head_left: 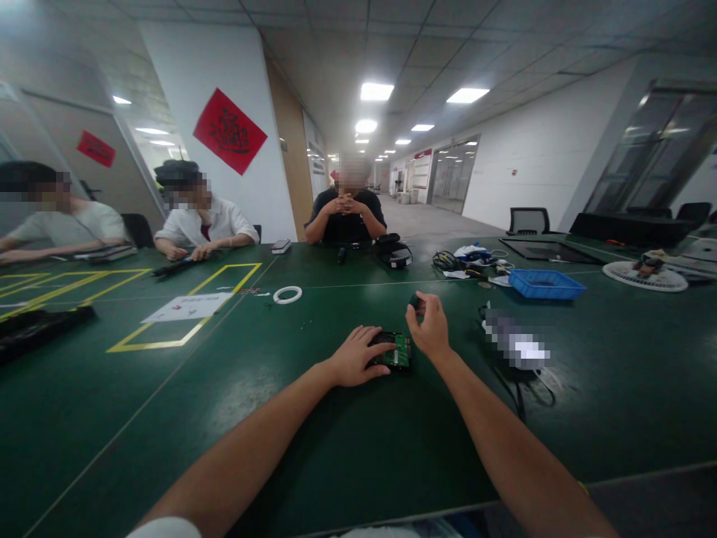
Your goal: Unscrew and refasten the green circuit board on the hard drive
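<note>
Green circuitry faces up on the board unit that I have before me, a dark-framed block lying flat on the counter, roughly midway between the near edge and the far edge. From my end, the left hand is palm down with the fingers spread across the unit's left part, steadying it by touch more than clasping it. The right hand is raised just beyond its right end, thumb and fingertips closed in a pinch on a small dark piece, too covered for me to name. I'd judge the unit stiff and fairly light, perhaps a little heavier than it looks if the frame is metal, and apt to slide on this smooth top. The exposed circuitry is likely the fragile part, so I would take hold by the long sides of the frame and keep fingertips off the components. The small piece should weigh next to nothing and could easily slip. As for containers, a shallow blue tray stands to the right, nearer the far edge; its floor looks dark, and I cannot make out what, if anything, it holds. Farther right, a round white slatted piece carries a brownish object.
</note>
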The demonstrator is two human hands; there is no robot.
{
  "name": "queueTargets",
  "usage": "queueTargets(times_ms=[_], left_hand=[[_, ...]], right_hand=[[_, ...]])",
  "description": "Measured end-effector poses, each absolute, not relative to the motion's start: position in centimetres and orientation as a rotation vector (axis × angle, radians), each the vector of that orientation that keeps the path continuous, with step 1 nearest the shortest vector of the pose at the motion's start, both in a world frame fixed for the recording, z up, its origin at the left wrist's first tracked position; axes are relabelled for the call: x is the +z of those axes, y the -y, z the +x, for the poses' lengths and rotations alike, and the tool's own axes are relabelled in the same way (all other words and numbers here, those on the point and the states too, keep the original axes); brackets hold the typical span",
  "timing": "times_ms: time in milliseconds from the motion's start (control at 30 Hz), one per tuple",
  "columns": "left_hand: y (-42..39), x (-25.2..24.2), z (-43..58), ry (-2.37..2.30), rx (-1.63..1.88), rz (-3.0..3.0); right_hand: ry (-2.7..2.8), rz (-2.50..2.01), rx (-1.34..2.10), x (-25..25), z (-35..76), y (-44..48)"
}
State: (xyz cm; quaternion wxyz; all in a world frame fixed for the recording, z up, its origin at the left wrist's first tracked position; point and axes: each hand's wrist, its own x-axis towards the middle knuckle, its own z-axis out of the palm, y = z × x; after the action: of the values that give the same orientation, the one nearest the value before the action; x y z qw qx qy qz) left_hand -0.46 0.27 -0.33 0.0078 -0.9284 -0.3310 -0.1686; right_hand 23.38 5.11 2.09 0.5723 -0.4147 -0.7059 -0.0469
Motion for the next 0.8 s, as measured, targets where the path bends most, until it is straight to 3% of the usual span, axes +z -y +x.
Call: queueTargets(times_ms=[800], left_hand=[[-0.38, -0.54, -0.63, 1.030, -0.525, -2.907]], right_hand=[[1.621, -0.997, -0.085, 1.96, 23.24, -5.40]])
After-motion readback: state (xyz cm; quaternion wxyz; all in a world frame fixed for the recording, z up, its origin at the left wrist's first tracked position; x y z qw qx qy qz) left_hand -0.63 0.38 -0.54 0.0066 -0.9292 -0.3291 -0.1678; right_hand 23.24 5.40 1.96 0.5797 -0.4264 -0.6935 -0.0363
